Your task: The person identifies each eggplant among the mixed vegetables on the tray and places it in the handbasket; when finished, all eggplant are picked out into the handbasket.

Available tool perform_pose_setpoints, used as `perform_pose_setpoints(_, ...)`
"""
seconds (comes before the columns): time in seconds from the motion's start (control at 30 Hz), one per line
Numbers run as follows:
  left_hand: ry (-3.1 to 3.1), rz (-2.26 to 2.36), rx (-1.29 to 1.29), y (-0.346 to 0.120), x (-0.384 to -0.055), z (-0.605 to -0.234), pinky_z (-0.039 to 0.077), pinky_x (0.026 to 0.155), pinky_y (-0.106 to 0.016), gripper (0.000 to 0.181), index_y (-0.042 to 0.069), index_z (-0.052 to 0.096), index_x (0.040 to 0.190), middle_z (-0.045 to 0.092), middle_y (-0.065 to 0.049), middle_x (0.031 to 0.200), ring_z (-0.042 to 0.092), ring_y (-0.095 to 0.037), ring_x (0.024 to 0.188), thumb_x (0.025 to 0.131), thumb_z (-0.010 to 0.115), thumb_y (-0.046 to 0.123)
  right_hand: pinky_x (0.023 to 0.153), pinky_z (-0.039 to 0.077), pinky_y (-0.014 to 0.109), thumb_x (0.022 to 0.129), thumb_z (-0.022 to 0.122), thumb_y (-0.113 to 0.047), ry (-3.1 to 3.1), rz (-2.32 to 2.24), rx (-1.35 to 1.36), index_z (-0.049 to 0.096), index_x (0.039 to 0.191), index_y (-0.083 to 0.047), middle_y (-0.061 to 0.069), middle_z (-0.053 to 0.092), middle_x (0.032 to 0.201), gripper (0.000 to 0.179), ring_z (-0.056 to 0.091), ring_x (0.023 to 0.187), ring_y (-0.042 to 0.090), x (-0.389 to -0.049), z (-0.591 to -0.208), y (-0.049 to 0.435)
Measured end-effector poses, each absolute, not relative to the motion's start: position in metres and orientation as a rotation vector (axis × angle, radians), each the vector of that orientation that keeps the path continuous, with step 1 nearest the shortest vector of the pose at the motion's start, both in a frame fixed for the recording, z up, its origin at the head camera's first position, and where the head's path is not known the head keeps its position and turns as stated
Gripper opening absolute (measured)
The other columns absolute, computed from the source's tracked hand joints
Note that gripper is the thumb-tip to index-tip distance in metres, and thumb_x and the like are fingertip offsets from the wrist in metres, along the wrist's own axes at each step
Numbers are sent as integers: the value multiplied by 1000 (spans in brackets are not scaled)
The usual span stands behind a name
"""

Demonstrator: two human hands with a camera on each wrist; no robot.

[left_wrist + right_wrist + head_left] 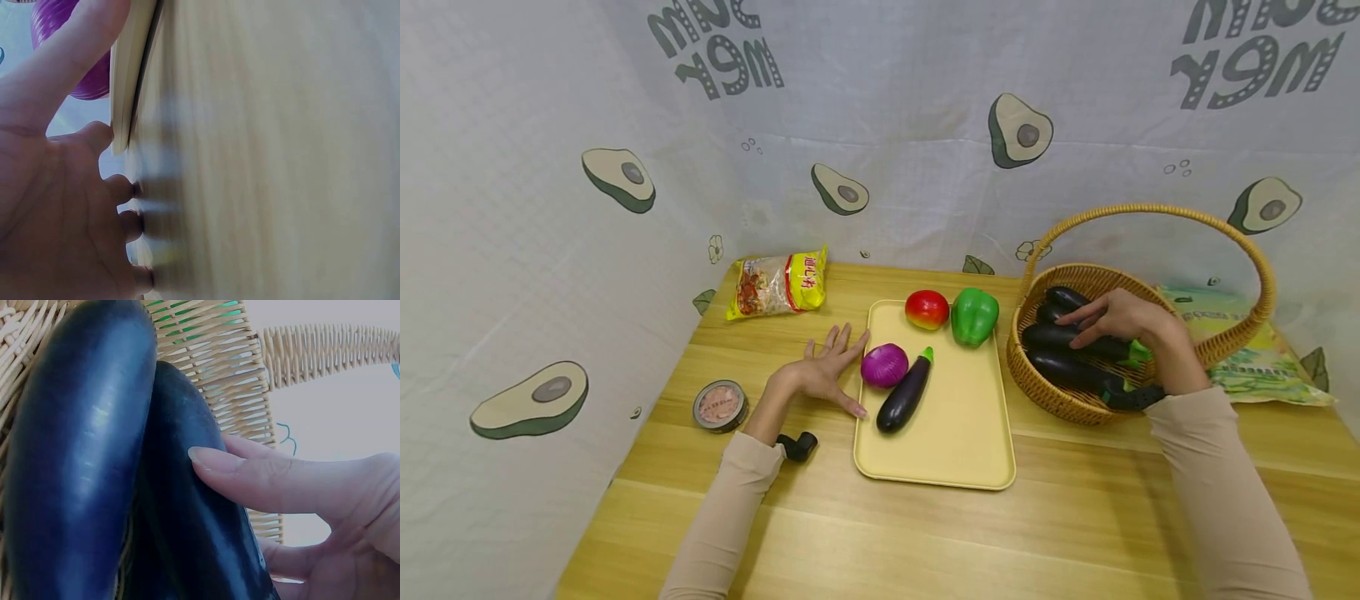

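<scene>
My left hand lies with fingers spread at the left edge of the yellow tray. Its thumb and index finger are right at the rim, and the other fingertips touch the table. On the tray are a purple onion, a dark eggplant, a red fruit and a green bell pepper. Inside the wicker basket, my right hand grips an eggplant, thumb on its near side and fingers behind. Another eggplant lies alongside; several fill the basket.
The basket's tall handle arches above my right hand. A green-yellow bag lies behind and right of the basket. To the left are a yellow food packet and a round tin. A printed curtain hangs behind the table.
</scene>
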State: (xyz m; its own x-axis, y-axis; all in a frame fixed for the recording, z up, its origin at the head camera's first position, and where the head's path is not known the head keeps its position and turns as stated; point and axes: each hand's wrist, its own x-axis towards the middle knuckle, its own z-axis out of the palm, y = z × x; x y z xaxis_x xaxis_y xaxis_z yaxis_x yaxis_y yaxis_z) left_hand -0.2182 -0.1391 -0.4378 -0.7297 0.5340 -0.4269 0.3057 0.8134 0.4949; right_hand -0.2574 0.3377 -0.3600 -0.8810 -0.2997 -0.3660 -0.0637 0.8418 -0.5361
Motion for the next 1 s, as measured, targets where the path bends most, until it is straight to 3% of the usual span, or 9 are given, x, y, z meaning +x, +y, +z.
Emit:
perform_pose_setpoints(0.1, 2431, 530, 619, -139, -218, -438, -14, 124, -69, 133, 21, -12, 167, -25, -20, 170, -26, -37, 158, 81, 86, 51, 74, 52, 32, 90, 80, -14, 2571, -746, -247, 69, 131, 2, 39, 63, 130, 45, 63, 113, 51, -256, -360, 336)
perform_pose_setpoints(0.2, 2433, 523, 624, -139, -219, -438, -14, 124, -69, 133, 21, -12, 167, -25, -19, 170, -26, -36, 158, 81, 86, 51, 68, 54, 33, 90, 80, -15, 2553, -768, -213, 69, 131, 1, 37, 65, 129, 44, 70, 93, 31, -256, -360, 336)
perform_pose_setpoints(0.3, 2429, 529, 623, -140, -218, -438, -15, 124, -69, 133, 21, -11, 167, -25, -19, 170, -27, -36, 158, 81, 86, 50, 65, 56, 34, 92, 78, -13, 2525, -792, -178, 70, 130, -1, 34, 68, 126, 42, 68, 84, 15, -256, -360, 336)
perform_pose_setpoints(0.5, 2428, 530, 619, -139, -219, -439, -15, 124, -68, 133, 22, -12, 167, -26, -19, 170, -27, -35, 158, 81, 86, 51, 83, 63, 46, 96, 72, -12, 2522, -784, -216, 68, 132, 2, 32, 69, 125, 38, 73, 107, 36, -253, -361, 336)
perform_pose_setpoints(0.57, 2429, 531, 618, -139, -219, -439, -15, 124, -68, 133, 22, -12, 167, -26, -19, 170, -27, -35, 158, 81, 86, 52, 82, 63, 43, 97, 71, -13, 2545, -766, -256, 67, 133, 3, 32, 69, 126, 39, 74, 106, 32, -252, -360, 335)
perform_pose_setpoints(0.7, 2429, 526, 615, -139, -219, -439, -16, 124, -67, 133, 23, -12, 167, -26, -18, 170, -28, -35, 158, 81, 86, 52, 69, 53, 26, 100, 68, -17, 2620, -728, -363, 65, 136, 2, 29, 68, 132, 41, 63, 80, 4, -245, -353, 331)
perform_pose_setpoints(0.8, 2429, 519, 614, -140, -219, -439, -17, 124, -67, 133, 24, -12, 166, -26, -18, 170, -28, -34, 158, 81, 86, 52, 60, 40, 25, 103, 65, -18, 2671, -753, -445, 65, 138, 1, 25, 70, 130, 40, 45, 63, 2, -235, -345, 323)
perform_pose_setpoints(0.87, 2427, 521, 613, -140, -219, -440, -17, 124, -67, 133, 24, -12, 166, -27, -17, 170, -29, -34, 158, 81, 86, 52, 55, 40, 25, 103, 64, -18, 2695, -800, -500, 65, 138, -2, 22, 74, 124, 38, 39, 55, 1, -226, -339, 316)
perform_pose_setpoints(1.0, 2426, 531, 615, -140, -219, -441, -16, 124, -68, 133, 23, -12, 166, -26, -18, 170, -28, -35, 158, 81, 86, 52, 58, 46, 23, 102, 66, -13, 2722, -906, -678, 67, 137, -8, 14, 76, 119, 36, 56, 65, -1, -206, -331, 296)
